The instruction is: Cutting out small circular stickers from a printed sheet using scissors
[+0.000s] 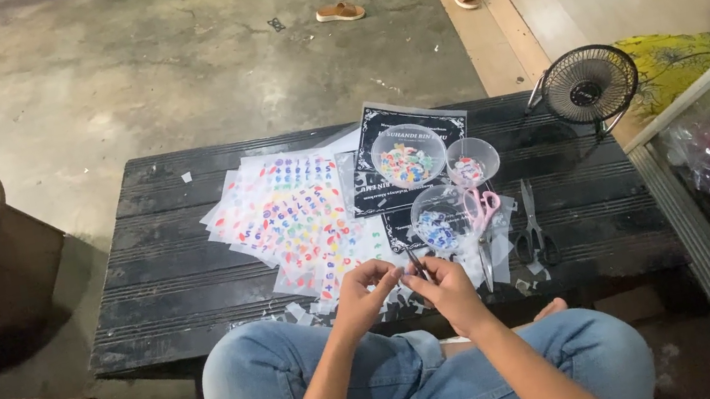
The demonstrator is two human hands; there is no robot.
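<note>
Two hands meet at the near edge of the black tabletop. The right hand pinches slim tweezers, their long axis pointing far and slightly left. The left hand pinches something too small to identify just beside the tips. Sticker sheets lie just beyond, nearer the left hand.

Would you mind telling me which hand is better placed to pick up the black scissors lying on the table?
Probably the right hand. The black scissors lie on its side of the table, nearer than to the left hand, though it holds a thin dark tool.
</note>
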